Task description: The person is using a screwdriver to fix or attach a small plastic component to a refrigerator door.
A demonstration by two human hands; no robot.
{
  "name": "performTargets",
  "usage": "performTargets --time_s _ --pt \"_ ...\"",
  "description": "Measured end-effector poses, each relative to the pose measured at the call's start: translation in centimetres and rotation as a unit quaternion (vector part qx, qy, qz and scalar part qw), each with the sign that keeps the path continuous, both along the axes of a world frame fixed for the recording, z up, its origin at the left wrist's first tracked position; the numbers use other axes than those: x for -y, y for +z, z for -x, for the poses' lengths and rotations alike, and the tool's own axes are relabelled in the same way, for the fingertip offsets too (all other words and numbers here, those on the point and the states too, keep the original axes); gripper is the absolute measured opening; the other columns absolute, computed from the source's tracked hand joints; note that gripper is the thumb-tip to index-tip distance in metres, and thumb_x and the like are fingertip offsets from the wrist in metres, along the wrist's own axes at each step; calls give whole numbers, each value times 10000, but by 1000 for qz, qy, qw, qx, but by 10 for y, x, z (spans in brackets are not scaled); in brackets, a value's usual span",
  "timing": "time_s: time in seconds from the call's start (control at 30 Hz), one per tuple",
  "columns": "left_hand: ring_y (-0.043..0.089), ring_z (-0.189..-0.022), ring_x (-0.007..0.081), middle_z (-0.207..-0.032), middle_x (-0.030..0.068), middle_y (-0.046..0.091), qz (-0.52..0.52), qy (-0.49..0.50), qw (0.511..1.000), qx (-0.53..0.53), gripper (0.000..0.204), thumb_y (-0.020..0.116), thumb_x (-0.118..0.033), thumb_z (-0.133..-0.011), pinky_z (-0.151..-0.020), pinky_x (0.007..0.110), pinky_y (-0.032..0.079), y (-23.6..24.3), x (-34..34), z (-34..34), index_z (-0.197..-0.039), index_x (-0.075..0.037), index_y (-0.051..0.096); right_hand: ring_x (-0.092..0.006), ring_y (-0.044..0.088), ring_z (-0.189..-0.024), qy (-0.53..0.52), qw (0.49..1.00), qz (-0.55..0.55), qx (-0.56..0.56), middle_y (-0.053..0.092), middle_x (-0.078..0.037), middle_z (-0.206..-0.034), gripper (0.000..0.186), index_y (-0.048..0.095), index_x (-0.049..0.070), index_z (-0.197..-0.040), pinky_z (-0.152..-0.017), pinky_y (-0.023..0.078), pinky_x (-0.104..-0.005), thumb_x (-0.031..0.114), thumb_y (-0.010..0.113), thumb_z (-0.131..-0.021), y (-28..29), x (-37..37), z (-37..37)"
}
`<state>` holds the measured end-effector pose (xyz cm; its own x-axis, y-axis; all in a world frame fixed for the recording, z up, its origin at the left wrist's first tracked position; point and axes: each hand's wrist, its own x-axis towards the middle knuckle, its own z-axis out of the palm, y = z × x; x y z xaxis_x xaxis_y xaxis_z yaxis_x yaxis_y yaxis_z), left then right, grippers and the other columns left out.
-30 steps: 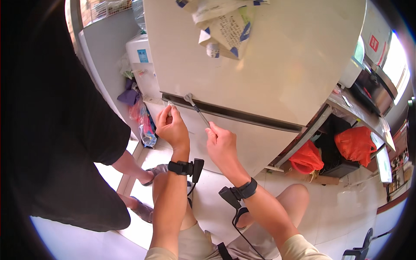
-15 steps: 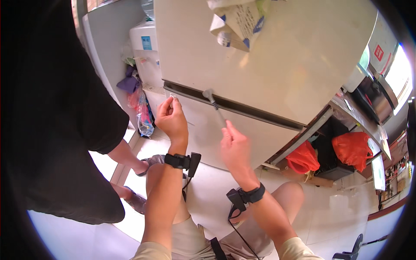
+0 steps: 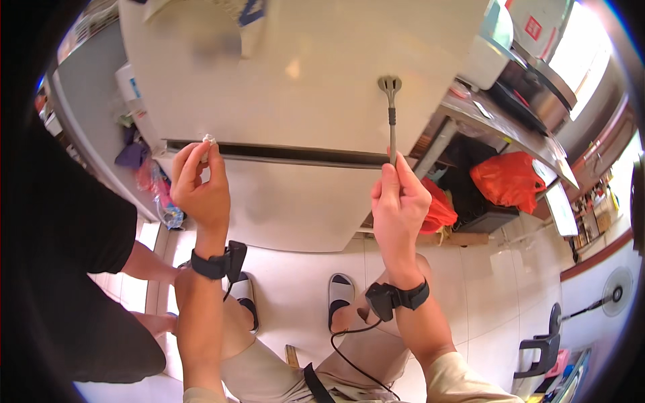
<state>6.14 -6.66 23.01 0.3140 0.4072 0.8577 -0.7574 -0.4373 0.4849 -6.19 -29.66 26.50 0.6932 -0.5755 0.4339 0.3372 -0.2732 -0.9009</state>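
Observation:
My right hand [image 3: 401,195] is closed in a pinch on the grey cord of a power plug [image 3: 390,85]. The plug's broad head points up and away from my fingers, in front of the pale fridge door [image 3: 316,80]. Between the thumb and fingertips of my left hand [image 3: 201,185] is a small whitish, see-through scrap [image 3: 209,139]. It is too small to name, and it shows just above the fingertips, by the left end of the dark gap [image 3: 282,152] between the fridge doors. Both wrists wear black straps with small devices.
At left stands a person in dark clothes [image 3: 60,269], close to my left arm. A shelf table [image 3: 470,111] with red plastic bags [image 3: 507,181] under it is at right. Farther right are a fan [image 3: 617,292] and a dark chair [image 3: 537,349]. Paper [image 3: 201,27] hangs on the fridge.
My view has shifted, bringing my slippered feet into sight. My right hand has moved right, and the plug now stands upright above it. My left hand still pinches the small scrap.

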Motion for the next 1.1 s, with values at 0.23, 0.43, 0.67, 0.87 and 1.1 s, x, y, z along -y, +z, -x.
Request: performTargets --time_s 0.23,0.43,0.67,0.87,1.1 --pt "658 -769 143 -934 83 679 -153 -157 975 21 130 726 87 -825 -634 250 545 56 73 22 -946 40 712 -36 441 -559 54 986 -138 -75 510 34 -641 263 659 6 -1227 -490 348 -212 122 534 -1027 -98 0 23" --pt "642 -775 278 -921 116 644 -259 -147 953 53 226 719 113 -751 -704 336 541 76 120 15 -956 24 690 -31 421 -529 62 970 -234 36 513 27 -641 285 639 2 -1264 -455 329 -203 128 547 -1026 -36 8 7" --pt "642 -816 293 -946 123 639 -345 -159 921 85 233 716 130 -747 -680 354 538 25 150 19 -941 3 698 -27 409 -481 54 976 -206 -35 502 37 -626 278 623 21 -1279 -422 306 -195 121 517 -1041 -107 6 18" --pt "633 -827 288 -955 120 628 -320 -166 927 99 263 707 139 -737 -669 360 532 61 179 22 -962 4 685 -37 429 -523 49 961 -270 17 520 34 -638 276 639 2 -1240 -468 342 -210 147 527 -1034 -75 11 7" --pt "636 -837 295 -973 122 619 -377 -202 898 102 268 705 125 -740 -693 368 533 54 184 23 -973 -3 677 -29 418 -498 58 944 -325 10 529 34 -639 267 652 3 -1217 -448 328 -204 159 531 -1036 -70 8 8"
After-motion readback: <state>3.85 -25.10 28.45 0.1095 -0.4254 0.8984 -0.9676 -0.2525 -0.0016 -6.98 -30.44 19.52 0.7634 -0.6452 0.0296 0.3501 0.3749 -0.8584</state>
